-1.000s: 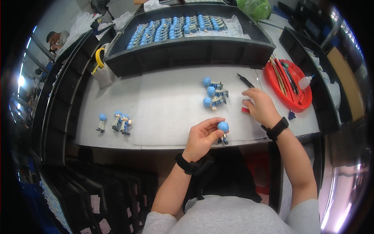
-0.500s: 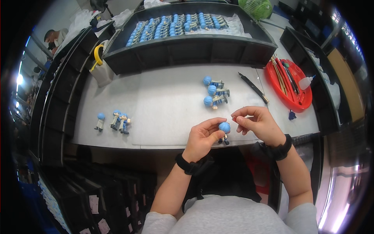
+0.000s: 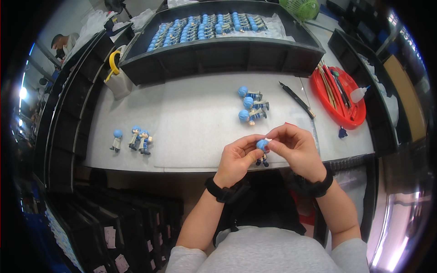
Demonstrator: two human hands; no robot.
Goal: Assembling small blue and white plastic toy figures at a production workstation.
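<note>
Between thumb and fingers, my left hand [image 3: 234,158] grips a small blue-haired figurine [image 3: 262,144] upright near the table's front edge. My right hand [image 3: 298,151] is closed in a pinch at the right side of the figurine's head. A pale bit and a dark reddish bit show by its fingertips, too small to name. Beyond my hands, three similar figurines [image 3: 248,103] lie on their sides in a loose column. At the left of the table are three more figurines [image 3: 144,135], two of them touching and one apart.
A black tray [image 3: 218,59] filled with rows of blue-haired figurines stands at the back. At the right are a black craft knife [image 3: 297,100] and a red dish [image 3: 314,84] of brushes and a small bottle [image 3: 358,94]. A beige holder [image 3: 119,86] with a yellow-handled tool stands back left.
My right hand has moved left, from beside the figurine to touching its head. My left hand keeps its hold on the figurine, almost unmoved.
</note>
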